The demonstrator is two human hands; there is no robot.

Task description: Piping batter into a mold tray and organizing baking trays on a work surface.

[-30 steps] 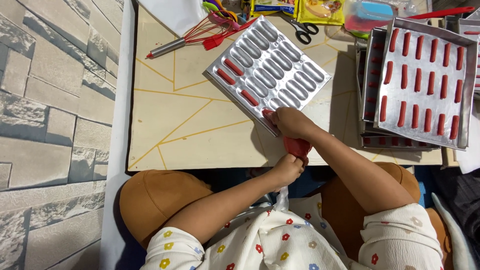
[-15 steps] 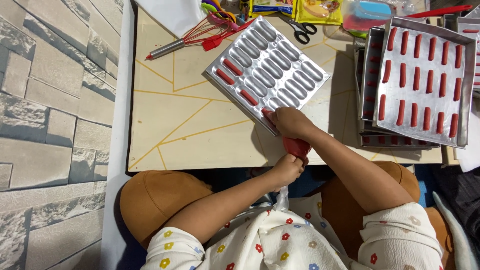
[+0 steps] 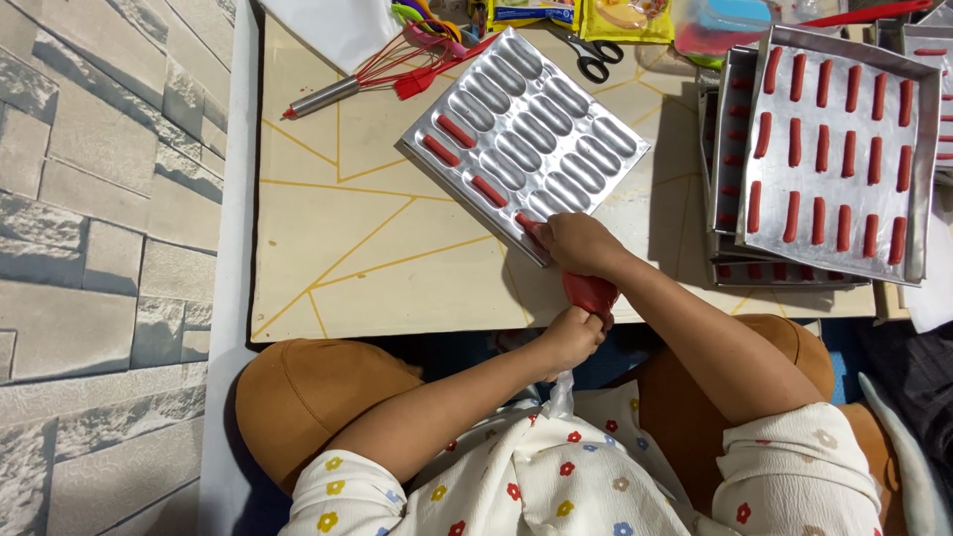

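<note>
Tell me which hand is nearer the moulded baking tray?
Right. Right hand touches the tray corner; left hand sits back at the table edge, holding the red piping bag.

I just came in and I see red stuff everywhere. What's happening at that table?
A person is squeezing red batter from a piping bag into a metal mould tray. The right hand guides the tip at the tray's near edge; the left hand grips the bag's twisted end. A few hollows are filled. Filled trays sit stacked on the right.

Home baking spot: low table (image 3: 397, 258), whisk (image 3: 367, 74), filled trays (image 3: 844, 149).
</note>
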